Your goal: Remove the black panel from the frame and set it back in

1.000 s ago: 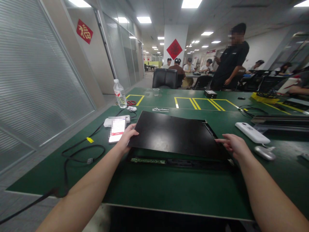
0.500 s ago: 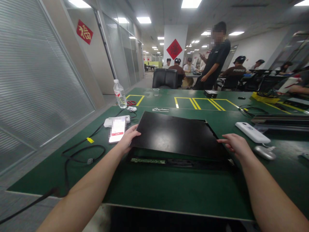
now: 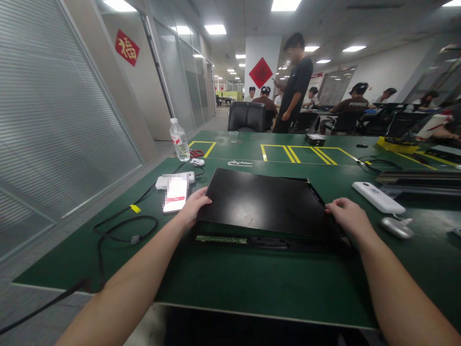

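Observation:
A flat, glossy black panel [image 3: 262,199], looking like a display screen, is tilted over a black frame [image 3: 302,246]. My left hand [image 3: 196,204] is closed on the panel's left edge, thumb on top and fingers underneath. At the right edge my right hand [image 3: 345,214] pinches the panel between thumb and fingers. Along the near side of the frame a green circuit board strip [image 3: 221,239] shows below the panel. The panel covers most of the frame's inside.
Left of the panel lie a lit phone [image 3: 175,193], a black cable [image 3: 126,218] and a water bottle [image 3: 179,140]. To the right are a white power bank [image 3: 378,197] and a silver mouse-like object [image 3: 396,227]. Beyond the table stands a person [image 3: 297,86] in dark clothes.
My right hand's fingers, stretched out before, have closed on the panel's right edge. The left hand keeps its hold. The standing person in the background has moved left.

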{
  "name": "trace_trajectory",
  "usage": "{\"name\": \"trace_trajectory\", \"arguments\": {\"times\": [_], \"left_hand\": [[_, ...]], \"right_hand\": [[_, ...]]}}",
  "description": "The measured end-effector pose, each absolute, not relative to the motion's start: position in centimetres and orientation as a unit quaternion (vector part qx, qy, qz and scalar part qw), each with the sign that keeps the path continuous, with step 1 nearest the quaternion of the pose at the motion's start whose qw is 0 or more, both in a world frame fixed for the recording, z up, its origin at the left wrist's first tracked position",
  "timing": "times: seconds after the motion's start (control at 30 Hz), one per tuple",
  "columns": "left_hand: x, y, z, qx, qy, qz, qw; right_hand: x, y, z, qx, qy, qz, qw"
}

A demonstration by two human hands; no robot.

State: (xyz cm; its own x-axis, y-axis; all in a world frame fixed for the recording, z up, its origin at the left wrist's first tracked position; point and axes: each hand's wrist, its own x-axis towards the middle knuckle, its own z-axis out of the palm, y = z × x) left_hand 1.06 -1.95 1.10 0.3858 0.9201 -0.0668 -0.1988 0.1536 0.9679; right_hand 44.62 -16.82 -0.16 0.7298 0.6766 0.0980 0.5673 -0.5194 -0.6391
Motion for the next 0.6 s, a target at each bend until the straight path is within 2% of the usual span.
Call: {"name": "trace_trajectory", "arguments": {"times": [0.1, 0.27, 0.6], "left_hand": [[1.0, -1.8, 0.9, 0.495, 0.367, 0.420, 0.666], [1.0, -1.7, 0.8, 0.504, 0.368, 0.420, 0.659], [1.1, -1.9, 0.9, 0.511, 0.370, 0.418, 0.653]], "right_hand": [[43.7, -16.9, 0.4, -0.892, -0.370, 0.041, 0.255], [42.9, -17.0, 0.6, -0.896, -0.397, 0.019, 0.198], [43.0, -17.1, 0.8, -0.902, -0.392, 0.017, 0.181]]}}
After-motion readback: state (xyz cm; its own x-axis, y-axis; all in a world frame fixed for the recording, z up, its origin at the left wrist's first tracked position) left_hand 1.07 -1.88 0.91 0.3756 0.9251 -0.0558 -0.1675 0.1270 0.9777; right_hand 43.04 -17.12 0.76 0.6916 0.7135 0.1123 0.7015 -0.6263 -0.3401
